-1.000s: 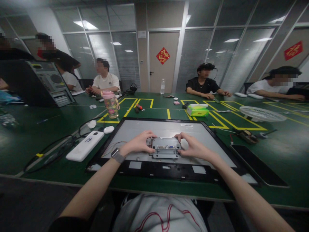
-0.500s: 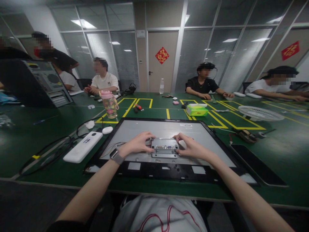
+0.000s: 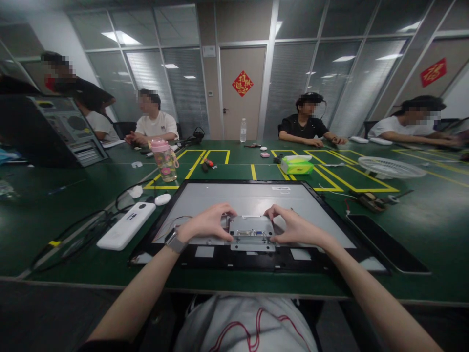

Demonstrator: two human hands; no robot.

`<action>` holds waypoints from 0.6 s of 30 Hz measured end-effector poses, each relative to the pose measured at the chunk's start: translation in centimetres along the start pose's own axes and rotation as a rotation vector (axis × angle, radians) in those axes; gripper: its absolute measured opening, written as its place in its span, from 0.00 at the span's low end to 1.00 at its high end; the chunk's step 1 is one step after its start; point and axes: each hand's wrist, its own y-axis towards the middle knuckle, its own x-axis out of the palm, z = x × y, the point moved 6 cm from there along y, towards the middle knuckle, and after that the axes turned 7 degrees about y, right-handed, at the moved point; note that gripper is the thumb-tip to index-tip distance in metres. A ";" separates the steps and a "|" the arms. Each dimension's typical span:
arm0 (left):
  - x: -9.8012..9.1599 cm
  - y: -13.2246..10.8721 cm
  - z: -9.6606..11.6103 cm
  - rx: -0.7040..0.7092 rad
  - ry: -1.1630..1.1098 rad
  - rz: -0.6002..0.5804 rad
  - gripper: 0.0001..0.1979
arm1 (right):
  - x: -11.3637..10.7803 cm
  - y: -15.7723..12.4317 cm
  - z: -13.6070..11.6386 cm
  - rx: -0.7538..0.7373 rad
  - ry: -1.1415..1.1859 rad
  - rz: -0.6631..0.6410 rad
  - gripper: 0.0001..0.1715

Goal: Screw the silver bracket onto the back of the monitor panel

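Observation:
A metal bracket box [image 3: 252, 229] with connector ports on its near side is between my two hands, over the lower middle of a flat display panel [image 3: 220, 198] with a black frame. My left hand [image 3: 208, 222], with a watch on the wrist, grips the box's left edge between thumb and fingers. On the right edge, my right hand [image 3: 293, 226] holds it the same way. Thin wires lie on the panel beside my left hand. The underside of the box is hidden.
Left of the panel lie a white power bank [image 3: 126, 226], black cables and a pink-lidded bottle [image 3: 165, 164]. A black phone-like slab [image 3: 386, 243] lies right. Beyond are a green tissue pack [image 3: 297, 165], a white round grille [image 3: 391, 167], a computer case [image 3: 54, 129] and seated people.
Both hands have brought the metal box slightly nearer to me, so its lower flange now overlaps the panel's near black border. The camera view has shifted slightly.

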 end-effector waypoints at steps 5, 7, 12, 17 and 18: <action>-0.3 -0.1 0.4 0.008 -0.017 0.019 0.31 | 0.2 -0.2 0.1 -0.029 0.018 0.031 0.21; -0.3 -0.1 0.5 0.014 -0.015 0.016 0.31 | 0.4 -0.3 0.1 -0.038 0.027 0.028 0.21; 0.2 -0.1 0.6 0.001 0.030 -0.030 0.30 | 0.8 -0.3 0.3 -0.031 0.055 -0.009 0.19; 0.6 -0.4 0.8 -0.016 0.054 -0.073 0.31 | 1.0 -0.6 0.1 0.017 0.098 -0.022 0.18; 0.5 -0.6 1.0 -0.011 0.054 -0.067 0.31 | 0.9 -0.6 0.0 0.026 0.105 -0.018 0.17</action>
